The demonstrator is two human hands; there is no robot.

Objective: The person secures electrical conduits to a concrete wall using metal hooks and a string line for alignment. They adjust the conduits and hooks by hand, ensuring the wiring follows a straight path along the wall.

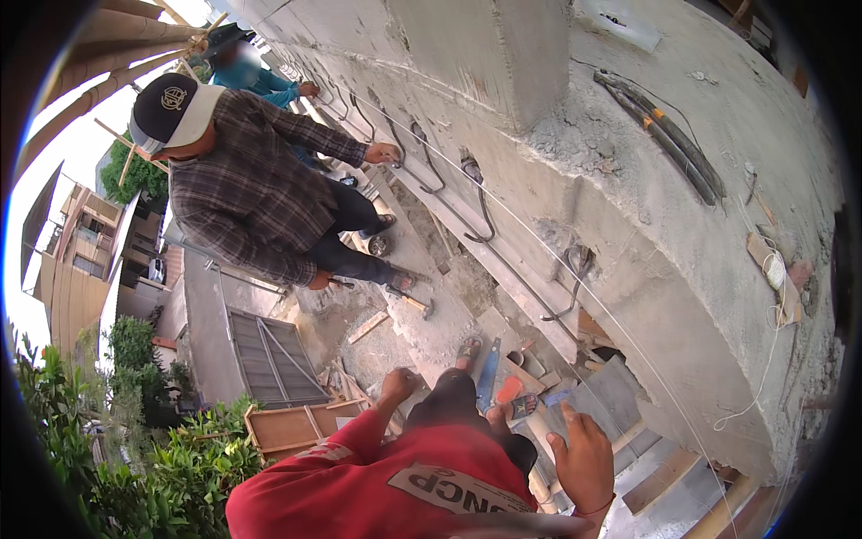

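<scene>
My left hand (400, 384) hangs beside my body with its fingers curled; anything inside them is hidden. At the lower right, my right hand (584, 456) is raised, fingers apart, holding nothing. Between the hands, near my sandalled feet, lie a long blue object (488, 373) and an orange-red flat piece (508, 389). Bent steel bars (480, 235) hook out of the concrete wall (628, 235) on my right, above a long board (503, 280). A co-worker in a plaid shirt (256, 180) touches one bar; a hammer (417, 305) shows near that person's legs.
A taut string (521, 220) runs along the wall. Black bars (664, 139) and a string-wound wood block (777, 278) lie on top. Another person in teal (260, 81) stands farther off. Wood scraps (368, 327) litter the ground; leafy bushes (171, 463) grow at left.
</scene>
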